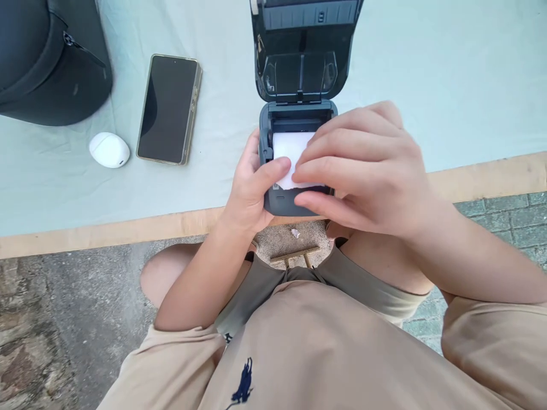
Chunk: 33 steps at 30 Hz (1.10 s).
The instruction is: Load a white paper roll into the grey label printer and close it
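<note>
A dark portable receipt printer (284,206) is held at the table's front edge, its lid (301,68) flipped up and back. Inside its compartment sits a roll of white paper (287,147) with a torn front edge. My left hand (252,185) grips the printer's left side, thumb resting over the rim on the paper. Over the right part of the compartment, my right hand (367,168) has its fingertips at the paper and hides part of it. A gap shows between that hand's thumb and forefinger, with nothing visible held there.
On the pale tablecloth (205,188) to the left lie a smartphone (168,111) and a white rounded case (109,150). A black zippered bag (55,62) stands at the far left. The table's wooden edge (128,232) runs just before my knees.
</note>
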Each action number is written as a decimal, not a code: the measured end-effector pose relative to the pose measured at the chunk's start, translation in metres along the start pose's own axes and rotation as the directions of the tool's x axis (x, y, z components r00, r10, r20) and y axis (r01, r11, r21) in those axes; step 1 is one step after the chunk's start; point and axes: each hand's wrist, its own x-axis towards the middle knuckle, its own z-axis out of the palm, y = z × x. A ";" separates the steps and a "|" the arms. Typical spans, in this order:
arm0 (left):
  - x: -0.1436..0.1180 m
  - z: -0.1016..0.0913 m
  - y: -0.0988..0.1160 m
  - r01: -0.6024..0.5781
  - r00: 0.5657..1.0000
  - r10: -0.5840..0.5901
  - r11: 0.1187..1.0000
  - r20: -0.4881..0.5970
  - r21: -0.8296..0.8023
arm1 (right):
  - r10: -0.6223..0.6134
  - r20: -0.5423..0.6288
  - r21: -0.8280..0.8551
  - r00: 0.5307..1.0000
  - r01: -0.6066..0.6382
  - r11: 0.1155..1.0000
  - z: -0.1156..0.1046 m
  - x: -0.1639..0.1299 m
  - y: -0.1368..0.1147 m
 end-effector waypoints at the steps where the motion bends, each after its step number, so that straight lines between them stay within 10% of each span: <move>1: 0.000 0.000 0.000 0.005 1.000 -0.005 1.000 0.001 0.020 | 0.021 -0.037 0.034 0.999 -0.020 0.999 -0.001 -0.001 0.002; 11: 0.003 -0.007 -0.005 0.002 1.000 -0.002 0.999 0.004 0.051 | 0.077 -0.012 0.049 0.997 -0.076 0.996 -0.010 -0.005 0.011; 20: 0.003 -0.018 -0.012 -0.138 0.979 0.104 0.971 0.172 0.194 | 0.468 -0.060 0.259 0.882 -0.439 0.860 -0.015 0.005 0.035; 33: 0.003 -0.022 -0.014 -0.104 0.985 0.070 0.970 0.156 0.221 | 0.190 -0.007 0.255 0.982 -0.182 0.950 -0.016 -0.006 0.034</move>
